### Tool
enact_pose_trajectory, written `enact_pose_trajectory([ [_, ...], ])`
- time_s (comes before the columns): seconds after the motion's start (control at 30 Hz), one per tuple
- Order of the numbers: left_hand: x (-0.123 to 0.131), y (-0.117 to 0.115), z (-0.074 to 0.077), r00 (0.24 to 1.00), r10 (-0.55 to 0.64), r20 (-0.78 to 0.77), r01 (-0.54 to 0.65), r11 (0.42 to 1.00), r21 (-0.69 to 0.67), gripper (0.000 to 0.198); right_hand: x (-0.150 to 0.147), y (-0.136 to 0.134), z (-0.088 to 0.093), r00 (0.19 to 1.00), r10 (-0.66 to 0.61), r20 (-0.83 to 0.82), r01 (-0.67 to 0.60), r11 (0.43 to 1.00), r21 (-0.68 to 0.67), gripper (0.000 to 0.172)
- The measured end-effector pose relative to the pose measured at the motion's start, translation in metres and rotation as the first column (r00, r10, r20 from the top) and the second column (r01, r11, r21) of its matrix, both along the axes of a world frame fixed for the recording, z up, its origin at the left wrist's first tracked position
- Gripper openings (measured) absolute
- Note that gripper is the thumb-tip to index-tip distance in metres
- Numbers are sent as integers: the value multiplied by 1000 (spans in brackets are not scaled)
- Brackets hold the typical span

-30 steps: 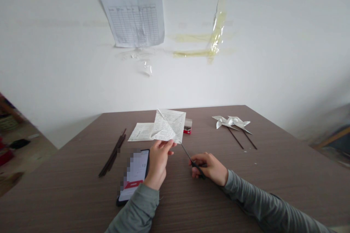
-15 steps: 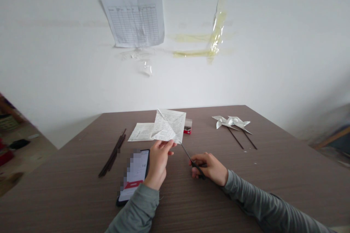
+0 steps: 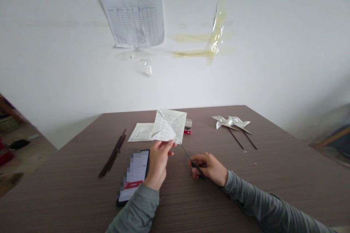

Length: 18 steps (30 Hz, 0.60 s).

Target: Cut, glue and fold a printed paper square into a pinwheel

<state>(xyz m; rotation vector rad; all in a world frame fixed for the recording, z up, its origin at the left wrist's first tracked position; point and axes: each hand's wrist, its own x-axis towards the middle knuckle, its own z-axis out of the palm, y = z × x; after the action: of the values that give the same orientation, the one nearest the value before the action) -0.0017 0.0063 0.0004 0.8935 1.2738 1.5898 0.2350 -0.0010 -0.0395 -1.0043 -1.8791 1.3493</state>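
Observation:
My left hand (image 3: 158, 162) pinches the lower edge of a creased square of printed paper (image 3: 169, 125) and holds it upright above the table. My right hand (image 3: 209, 167) is closed round the black handles of a pair of scissors (image 3: 191, 160). The blades point up and to the left, and their tips touch the paper's lower right corner. A phone (image 3: 133, 176) with a lit screen lies flat just left of my left wrist.
Another printed sheet (image 3: 140, 132) lies flat behind the held paper, beside a small red box (image 3: 187, 126). Thin dark sticks (image 3: 113, 153) lie at the left. Two paper pinwheels on sticks (image 3: 232, 123) lie at the right. The brown table (image 3: 273, 174) meets a white wall.

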Motion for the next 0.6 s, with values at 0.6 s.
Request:
enact_pose_trajectory([
  [0.6, 1, -1, 3, 1000, 7, 16, -6, 1000, -5, 30, 0, -3, 3, 999, -21, 34, 21, 1000, 9, 47],
])
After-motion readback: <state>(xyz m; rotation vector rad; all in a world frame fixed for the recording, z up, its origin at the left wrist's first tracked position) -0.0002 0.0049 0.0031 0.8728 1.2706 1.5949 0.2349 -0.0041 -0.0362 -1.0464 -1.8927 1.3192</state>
